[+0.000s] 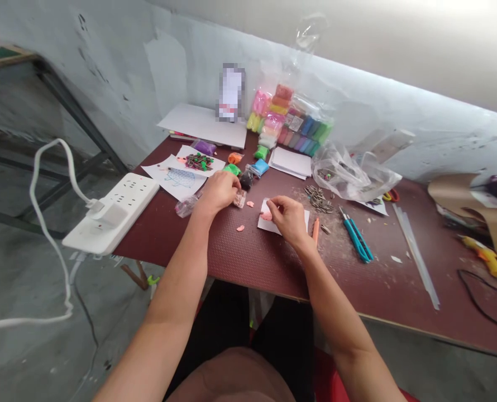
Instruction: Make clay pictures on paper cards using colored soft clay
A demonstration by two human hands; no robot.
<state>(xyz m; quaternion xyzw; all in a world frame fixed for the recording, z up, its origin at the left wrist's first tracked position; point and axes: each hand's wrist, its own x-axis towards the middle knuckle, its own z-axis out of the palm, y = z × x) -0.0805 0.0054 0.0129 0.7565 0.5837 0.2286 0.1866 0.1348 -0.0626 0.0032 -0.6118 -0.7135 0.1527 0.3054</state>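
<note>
My right hand (288, 219) pinches a small piece of pink modelling clay (266, 215) against a white paper card (282, 219) on the maroon table (265, 268). My left hand (219, 191) is curled just left of a small clear plastic bag (239, 198), and its fingertips touch the bag. Whether it grips the bag is hidden. A lump of black clay (246, 180) lies just beyond those fingers. Loose pink clay bits (250, 204) sit between my hands, and an orange pencil (315, 230) lies by my right wrist.
Behind my hands are bagged coloured clay packs (288, 117), papers and a pixelated upright item (230, 92). Sunflower seed shells (319, 199), teal scissors (357, 240) and a plastic bag (353, 173) lie right. A white power strip (114, 212) sits at the left edge.
</note>
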